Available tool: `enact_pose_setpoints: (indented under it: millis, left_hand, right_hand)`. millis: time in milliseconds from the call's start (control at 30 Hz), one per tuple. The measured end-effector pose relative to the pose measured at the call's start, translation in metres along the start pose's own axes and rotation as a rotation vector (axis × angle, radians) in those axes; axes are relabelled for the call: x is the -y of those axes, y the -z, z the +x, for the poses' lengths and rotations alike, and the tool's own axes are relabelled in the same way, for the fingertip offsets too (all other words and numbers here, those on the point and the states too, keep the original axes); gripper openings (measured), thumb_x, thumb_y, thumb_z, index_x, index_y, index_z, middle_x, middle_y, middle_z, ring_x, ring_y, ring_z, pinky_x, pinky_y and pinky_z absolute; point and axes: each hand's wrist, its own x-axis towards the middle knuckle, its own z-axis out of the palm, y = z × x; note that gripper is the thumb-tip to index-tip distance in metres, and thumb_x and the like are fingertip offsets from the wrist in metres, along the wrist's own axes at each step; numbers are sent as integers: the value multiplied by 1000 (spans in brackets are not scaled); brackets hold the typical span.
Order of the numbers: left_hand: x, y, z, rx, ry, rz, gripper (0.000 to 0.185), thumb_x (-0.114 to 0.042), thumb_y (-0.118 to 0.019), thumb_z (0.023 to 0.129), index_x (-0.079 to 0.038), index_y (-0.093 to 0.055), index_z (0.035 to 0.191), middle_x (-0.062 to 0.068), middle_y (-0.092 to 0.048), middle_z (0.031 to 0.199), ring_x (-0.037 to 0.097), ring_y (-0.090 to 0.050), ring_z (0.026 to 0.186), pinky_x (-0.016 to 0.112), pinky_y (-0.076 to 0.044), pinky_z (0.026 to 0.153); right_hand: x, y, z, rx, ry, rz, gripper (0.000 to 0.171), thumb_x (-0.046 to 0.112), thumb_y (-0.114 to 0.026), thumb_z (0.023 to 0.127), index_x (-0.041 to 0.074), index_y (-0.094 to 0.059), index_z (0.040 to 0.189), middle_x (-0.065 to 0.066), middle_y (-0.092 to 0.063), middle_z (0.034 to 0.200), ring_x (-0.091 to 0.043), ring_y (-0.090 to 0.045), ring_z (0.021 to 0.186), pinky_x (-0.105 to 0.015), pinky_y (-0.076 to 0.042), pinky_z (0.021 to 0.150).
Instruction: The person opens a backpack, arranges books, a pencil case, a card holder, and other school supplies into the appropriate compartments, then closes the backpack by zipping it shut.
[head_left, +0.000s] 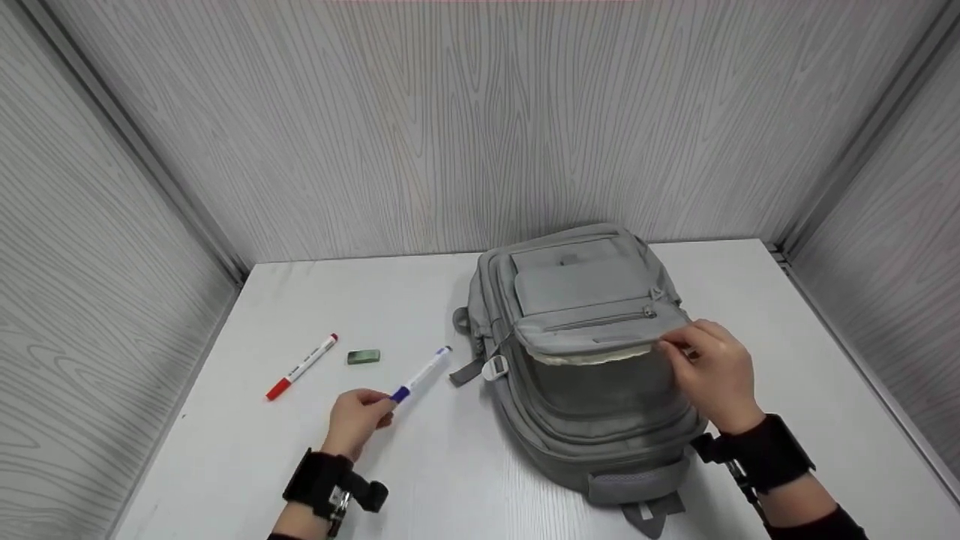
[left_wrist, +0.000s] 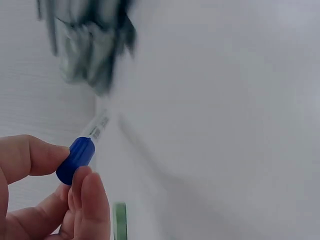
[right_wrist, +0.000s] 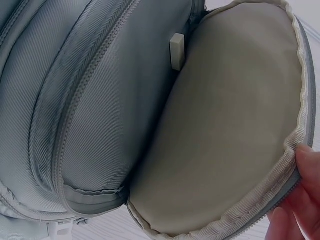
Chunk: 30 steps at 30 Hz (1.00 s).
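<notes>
My left hand (head_left: 358, 420) pinches a blue-capped marker (head_left: 427, 373) by its cap, between thumb and fingers. The marker is held left of a grey backpack (head_left: 581, 281), its white barrel slanting toward the bag. At the bag's front pocket, my right hand (head_left: 716, 375) pinches the edge of the unzipped flap (head_left: 600, 341) and holds it raised. The right wrist view shows the flap's beige lining (right_wrist: 235, 110) and the pocket's grey interior (right_wrist: 120, 110). A small pale block (right_wrist: 177, 51) lies inside the pocket near the fold.
A red-capped marker (head_left: 302, 367) lies on the white table (head_left: 225, 450) at the left. Beside it is a small green block (head_left: 364, 356). A strap with a buckle (head_left: 495, 367) hangs at the bag's left side. Wood-grain panels (head_left: 480, 127) stand behind and on both sides.
</notes>
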Motion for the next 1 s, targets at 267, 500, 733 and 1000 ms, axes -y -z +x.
enact_pose_setpoints:
  millis: [267, 500, 733, 1000]
  left_hand:
    - [-23, -55, -67, 405, 144, -443, 12, -3, -62, 90, 4, -67, 98, -2, -65, 75, 6, -63, 71, 21, -57, 72]
    - [-55, -131, -93, 468, 157, -695, 9, 0, -59, 92, -1, -68, 91, -2, -65, 74, 5, -64, 70, 19, -56, 73]
    - [-94, -203, -94, 354, 190, -924, 16, 0, -57, 94, 11, -57, 106, 5, -62, 84, 9, -64, 77, 21, -57, 82]
    - [-116, -249, -69, 176, 115, -1030, 29, 9, -53, 92, 13, -53, 121, 15, -63, 110, 20, -67, 95, 43, -52, 102]
  right_hand:
    - [-2, 3, 1, -6, -3, -16, 15, -5, -81, 72, 3, -71, 78, -8, -62, 74, -21, -60, 65, -10, -44, 65]
    - [-2, 2, 1, -21, 3, -7, 15, -5, -82, 71, 4, -72, 77, -7, -63, 73, -20, -59, 64, -13, -45, 63]
    - [0, 1, -1, -28, 32, -7, 16, -5, -82, 70, 6, -72, 76, -6, -64, 73, -19, -59, 65, -18, -46, 63]
    - [3, 1, -2, -31, 58, -4, 18, -6, -83, 69, 6, -72, 76, -6, -65, 75, -18, -59, 65, -20, -46, 63]
